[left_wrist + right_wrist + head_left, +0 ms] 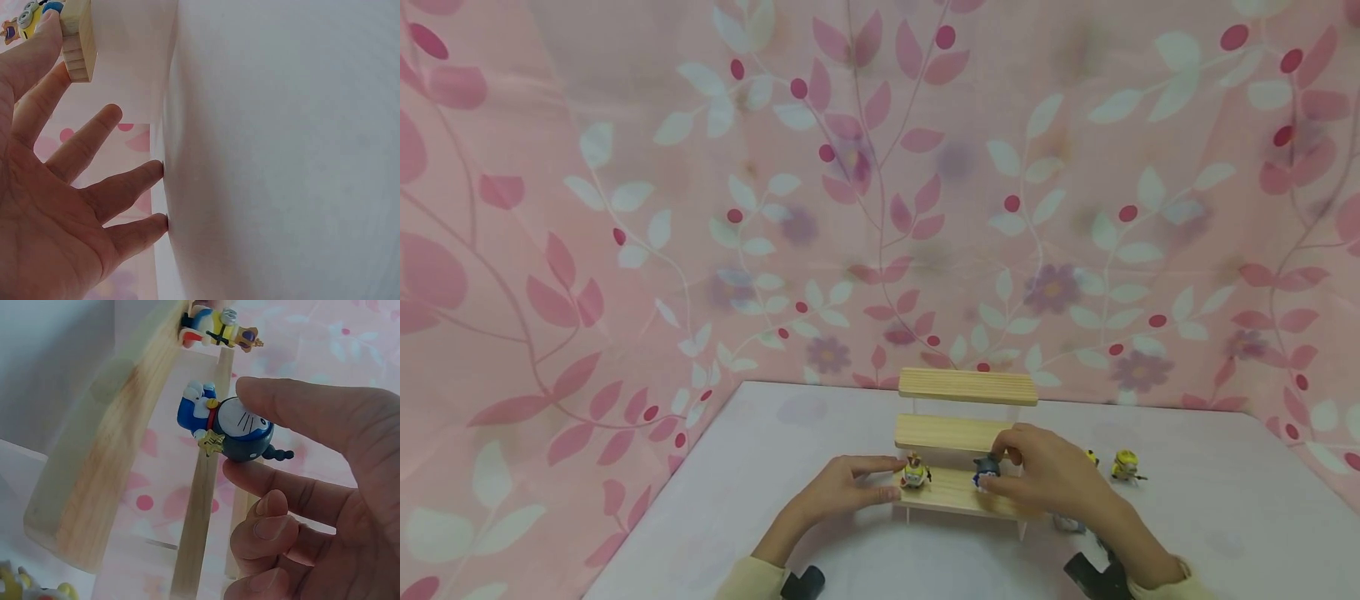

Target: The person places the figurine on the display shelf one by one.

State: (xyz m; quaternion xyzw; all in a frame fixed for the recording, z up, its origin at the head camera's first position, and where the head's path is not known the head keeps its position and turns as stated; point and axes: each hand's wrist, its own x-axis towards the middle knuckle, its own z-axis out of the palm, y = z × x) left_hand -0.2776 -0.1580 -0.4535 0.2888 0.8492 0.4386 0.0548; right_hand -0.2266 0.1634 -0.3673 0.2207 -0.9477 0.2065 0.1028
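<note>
A tiered wooden display shelf (951,498) stands on the table. My left hand (842,489) is at its left end, with the thumb and index finger touching the lowest board (76,53) and the other fingers spread out straight. Just beside those fingers, a yellow minion figurine (914,474) with a crown stands on that board. With thumb and index finger, my right hand (1052,467) pinches a blue Doraemon figurine (228,428) by its dark-hatted head. It holds a yellow star, and its feet hang close over the lowest board, right of the minion.
Right of the shelf, another yellow figurine (1125,465) stands on the white table (1210,500). More small figures are partly hidden behind and below my right wrist. Two higher boards, the middle one (951,433) and the top one (967,387), rise behind the lowest. A floral cloth (880,208) hangs behind.
</note>
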